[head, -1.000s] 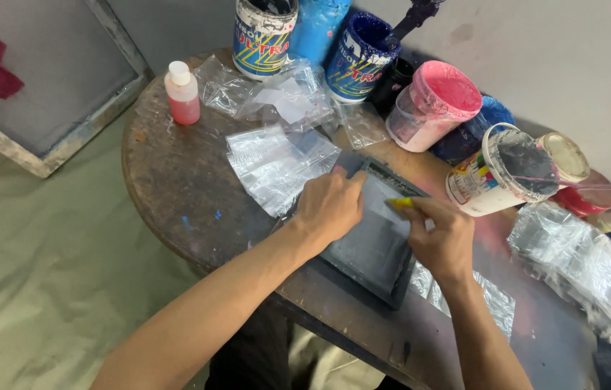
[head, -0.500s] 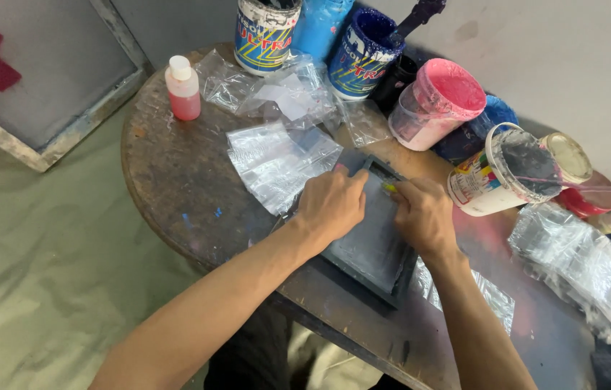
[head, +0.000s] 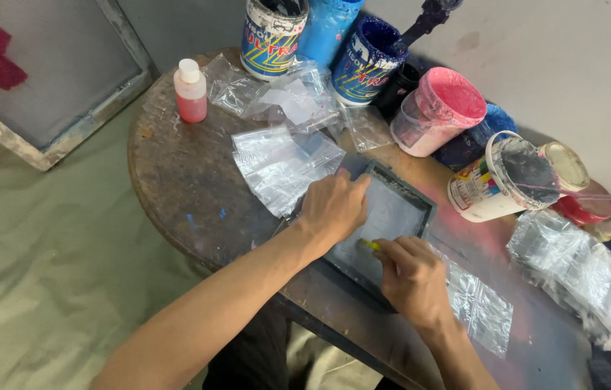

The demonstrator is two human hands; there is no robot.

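You are pressing your left hand (head: 334, 206) flat on the near-left edge of a small dark framed screen (head: 399, 209) that is lying on the round counter (head: 175, 188), fingers loosely curled over the frame to keep it steady. Your right hand (head: 410, 278) is closed around a small yellow-edged scraper (head: 369, 245), its tip touching the mesh at the near end of the screen. Judging by that position, the stroke across the mesh is looking close to its end, though the mesh is too dull to tell how evenly ink is lying on it.

A clear plastic bag (head: 475, 307) is sticking out from under the screen on your right, so a piece appears to be sitting beneath the frame; whether its print has taken is hidden. A stack of clear bags (head: 280, 162) is lying just beside the screen on its far-left side, and another heap of bags (head: 583, 271) is resting at the right end of the counter. Which pile is printed and which is waiting, I cannot tell.

Behind the screen, several ink pots are standing open: a pink pot (head: 439, 108), a blue-stained pot (head: 367, 61) and a white tub (head: 504, 177) tipped on its side. A small bottle of red liquid (head: 191, 91) is standing well apart on the left.
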